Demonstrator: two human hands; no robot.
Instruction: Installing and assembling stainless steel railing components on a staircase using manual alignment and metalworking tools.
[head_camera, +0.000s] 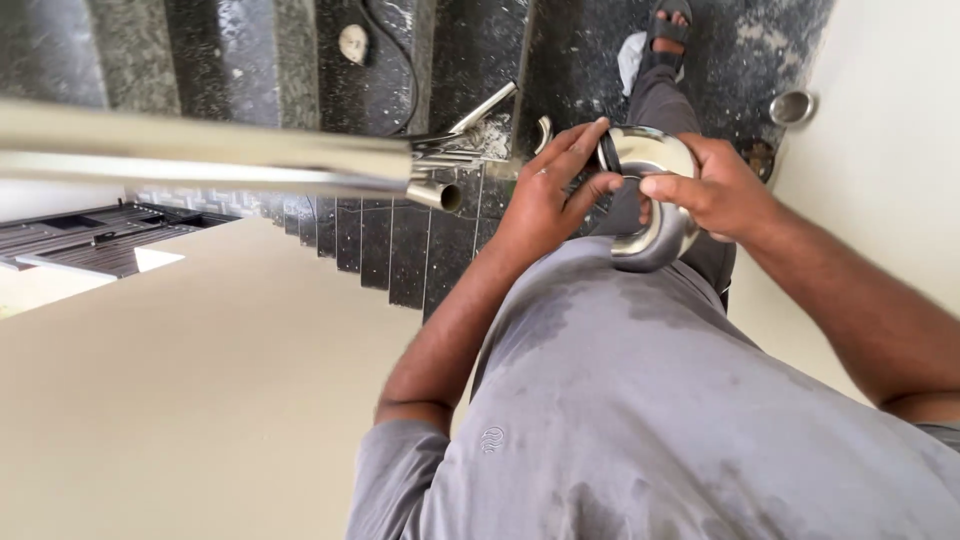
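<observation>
While the person is looking down past a grey, damp shirt (640, 400), both hands are holding a round, shiny steel cover disc (655, 215) just above it. The left hand (545, 195) is curling its fingers (570, 150) around the disc's left edge. The right hand (715, 185) is pinching a thin black rubber ring (608, 152) against the disc's top. The ring seems to be getting seated, so careful pressing all around looks needed. Left of the disc, a long shiny steel rail pipe (200, 160) is lying. Beyond the disc, dark stone steps (300, 60) are dropping away, and a small steel cup (792, 107) is sitting.
</observation>
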